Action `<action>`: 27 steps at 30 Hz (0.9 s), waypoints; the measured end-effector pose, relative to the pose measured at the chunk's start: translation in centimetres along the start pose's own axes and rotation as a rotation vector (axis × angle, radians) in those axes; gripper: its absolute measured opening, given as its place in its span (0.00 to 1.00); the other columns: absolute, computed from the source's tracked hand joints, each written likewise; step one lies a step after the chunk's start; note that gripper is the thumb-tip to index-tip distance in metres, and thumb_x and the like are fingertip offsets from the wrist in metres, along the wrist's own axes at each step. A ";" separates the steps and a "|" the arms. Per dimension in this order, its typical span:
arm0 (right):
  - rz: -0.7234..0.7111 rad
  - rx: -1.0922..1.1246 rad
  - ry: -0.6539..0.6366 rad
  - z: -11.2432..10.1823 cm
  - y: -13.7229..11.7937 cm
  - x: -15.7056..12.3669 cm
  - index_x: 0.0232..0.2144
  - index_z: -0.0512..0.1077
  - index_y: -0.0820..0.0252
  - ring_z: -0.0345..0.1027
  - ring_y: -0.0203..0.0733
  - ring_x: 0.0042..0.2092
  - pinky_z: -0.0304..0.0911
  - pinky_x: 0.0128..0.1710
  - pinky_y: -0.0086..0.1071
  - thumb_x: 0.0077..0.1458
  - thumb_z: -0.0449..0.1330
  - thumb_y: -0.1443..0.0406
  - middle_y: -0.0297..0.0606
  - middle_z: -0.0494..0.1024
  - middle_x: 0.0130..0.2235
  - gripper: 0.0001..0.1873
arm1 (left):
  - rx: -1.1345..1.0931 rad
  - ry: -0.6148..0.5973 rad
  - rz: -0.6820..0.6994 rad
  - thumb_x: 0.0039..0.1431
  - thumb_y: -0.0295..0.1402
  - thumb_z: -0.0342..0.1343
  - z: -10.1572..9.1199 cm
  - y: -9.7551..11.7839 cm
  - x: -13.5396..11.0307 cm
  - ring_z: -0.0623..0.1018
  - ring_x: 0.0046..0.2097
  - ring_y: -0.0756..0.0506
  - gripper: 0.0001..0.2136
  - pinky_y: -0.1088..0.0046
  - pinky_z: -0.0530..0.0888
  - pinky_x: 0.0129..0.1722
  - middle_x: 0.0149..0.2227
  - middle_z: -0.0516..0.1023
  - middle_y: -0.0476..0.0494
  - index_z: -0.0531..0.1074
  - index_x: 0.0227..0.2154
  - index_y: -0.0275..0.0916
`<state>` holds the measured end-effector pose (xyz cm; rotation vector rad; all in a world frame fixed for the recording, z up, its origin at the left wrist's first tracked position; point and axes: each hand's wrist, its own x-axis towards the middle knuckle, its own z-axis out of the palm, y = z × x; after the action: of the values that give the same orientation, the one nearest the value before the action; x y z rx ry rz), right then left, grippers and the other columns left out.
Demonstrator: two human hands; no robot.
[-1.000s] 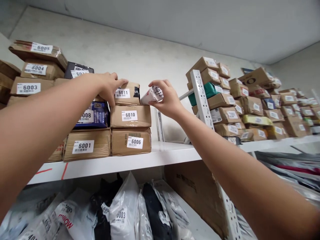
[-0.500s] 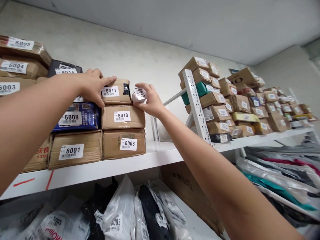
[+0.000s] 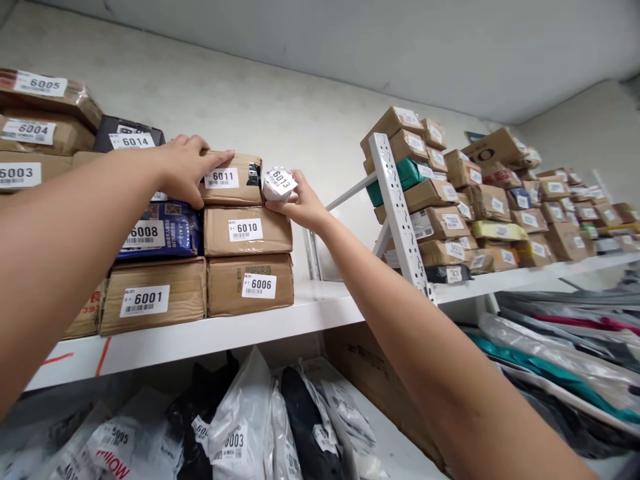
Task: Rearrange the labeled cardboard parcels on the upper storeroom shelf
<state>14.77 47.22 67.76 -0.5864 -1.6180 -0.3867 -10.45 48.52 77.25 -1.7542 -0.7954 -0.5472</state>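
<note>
My left hand (image 3: 187, 167) lies on the brown parcel labelled 6011 (image 3: 235, 180), fingers spread over its top and thumb on its front. That parcel tops a stack with box 6010 (image 3: 247, 230) and box 6006 (image 3: 250, 285) under it. My right hand (image 3: 303, 203) holds a small white packet labelled 6013 (image 3: 279, 182) against the right side of parcel 6011, resting on box 6010. The fingers cup the packet from below and from the right.
A white shelf (image 3: 320, 313) carries the stacks. Boxes 6008 (image 3: 163, 230), 6001 (image 3: 153, 297) and 6014 (image 3: 127, 137) stand to the left. A white perforated upright (image 3: 400, 207) separates a large pile of brown parcels (image 3: 490, 200) on the right. Bagged parcels (image 3: 240, 427) fill the shelf below.
My right hand has brought the white packet 6013 leftward and down onto box 6010, beside parcel 6011. My left hand stays on parcel 6011.
</note>
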 end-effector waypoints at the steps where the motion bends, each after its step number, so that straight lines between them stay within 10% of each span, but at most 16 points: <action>1: -0.002 0.043 -0.039 -0.2 0.0 0.0 0.55 0.61 0.50 0.63 0.54 0.58 0.63 0.58 0.52 0.43 0.69 0.59 0.40 0.70 0.56 0.36 | -0.010 0.000 -0.007 0.49 0.37 0.62 -0.1 0.0 0.0 0.54 0.64 0.27 0.50 0.49 0.60 0.59 0.63 0.50 0.36 0.34 0.69 0.50; 14: 0.074 0.282 0.039 3.2 1.8 0.0 0.59 0.58 0.49 0.63 0.54 0.58 0.62 0.60 0.50 0.39 0.71 0.55 0.41 0.71 0.55 0.46 | -0.031 0.072 0.049 0.44 0.44 0.58 1.3 -1.6 0.6 0.48 0.65 0.25 0.50 0.49 0.51 0.62 0.64 0.42 0.41 0.38 0.69 0.50; 27: 0.069 0.205 0.081 2.2 1.6 -0.8 0.58 0.58 0.48 0.64 0.54 0.58 0.62 0.59 0.53 0.39 0.71 0.55 0.42 0.70 0.56 0.46 | -0.099 0.014 0.015 0.34 0.62 0.55 0.6 -1.0 -0.3 0.42 0.67 0.23 0.59 0.46 0.45 0.63 0.67 0.37 0.38 0.36 0.69 0.44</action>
<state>13.96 49.65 66.58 -0.4635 -1.5333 -0.1875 -11.45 49.20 77.47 -1.8438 -0.7565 -0.5968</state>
